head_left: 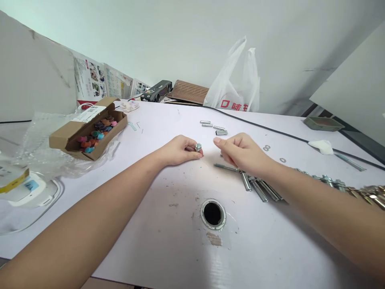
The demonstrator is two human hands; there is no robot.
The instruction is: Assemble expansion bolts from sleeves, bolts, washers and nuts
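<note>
My left hand (180,150) rests on the white table (156,224) and pinches a small metal bolt with a nut on it (198,147), held upright between thumb and fingers. My right hand (240,152) lies just to the right of it, its fingers curled loosely and its thumb pointing at the bolt, a small gap away. I cannot make out anything between its fingers. Under and behind the right hand lie several long metal bolts (258,188). Short metal sleeves (215,128) lie farther back.
A round cable hole (213,213) sits in the table near me. An open cardboard box of coloured pieces (90,134) stands left on plastic wrap. Washers (266,148), more bolts (361,192), a black cable (285,133), a white plastic bag (234,86) and a green tray (323,123) are right and behind.
</note>
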